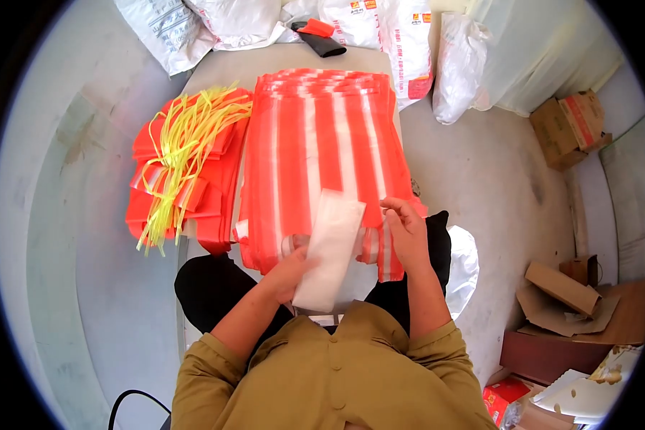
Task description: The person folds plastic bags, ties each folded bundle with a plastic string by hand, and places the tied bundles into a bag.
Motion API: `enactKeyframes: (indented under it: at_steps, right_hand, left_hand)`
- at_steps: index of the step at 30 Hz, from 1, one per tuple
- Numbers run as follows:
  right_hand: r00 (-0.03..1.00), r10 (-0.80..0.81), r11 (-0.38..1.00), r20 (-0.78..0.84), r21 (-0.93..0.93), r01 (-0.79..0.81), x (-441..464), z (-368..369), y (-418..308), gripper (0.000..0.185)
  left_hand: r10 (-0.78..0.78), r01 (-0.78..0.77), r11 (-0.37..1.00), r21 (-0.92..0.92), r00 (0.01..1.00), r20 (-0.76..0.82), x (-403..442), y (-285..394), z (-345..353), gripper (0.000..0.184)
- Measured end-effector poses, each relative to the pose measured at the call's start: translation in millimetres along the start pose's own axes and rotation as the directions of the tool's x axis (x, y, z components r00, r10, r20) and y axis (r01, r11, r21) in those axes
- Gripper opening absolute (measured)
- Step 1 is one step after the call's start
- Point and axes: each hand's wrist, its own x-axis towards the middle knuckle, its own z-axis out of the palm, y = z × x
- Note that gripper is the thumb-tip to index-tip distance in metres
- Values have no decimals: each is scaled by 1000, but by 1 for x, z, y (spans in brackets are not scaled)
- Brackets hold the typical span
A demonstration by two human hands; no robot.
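White, flat and oblong, a strip is held over the near end of the red-and-white striped sheeting stack, seemingly mid-handling, not set down. It looks plain, slightly blurred. The left hand has fingers gripping its edge; whether the right hand's curled fingers pinch anything, I cannot tell.

We note a pale grey floor, whitish wall at left, translucent sheeting upper right, cardboard box near it, opened carton lower right; lighting bright.
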Motion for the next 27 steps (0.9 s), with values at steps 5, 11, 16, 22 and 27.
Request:
enactKeyframes:
  at_steps: [5, 11, 16, 22, 27]
  right_hand:
    - [992, 15, 975, 123, -223, 13, 8, 11, -7, 30]
    - [954, -223, 844, 200, -450, 292, 26, 33, -17, 37]
    - [982, -61, 946, 177, -305, 114, 32, 42, -17, 35]
    - [829, 380, 922, 409, -233, -308, 18, 36, -64, 28]
    - [886, -101, 905, 453, -328, 270, 9, 42, -25, 17]
  left_hand:
    - [53, -55, 997, 59, 998, 35, 7, -22, -12, 42]
    - [58, -56, 998, -17, 995, 78, 8, -26, -13, 40]
    - [41, -30, 995, -98, 993, 111, 8, -29, -17, 40]
    - [-2, 20, 986, -166, 994, 108, 15, -39, -24, 39]
    - [-21, 47, 975, -219, 993, 119, 11, -34, -19, 38]
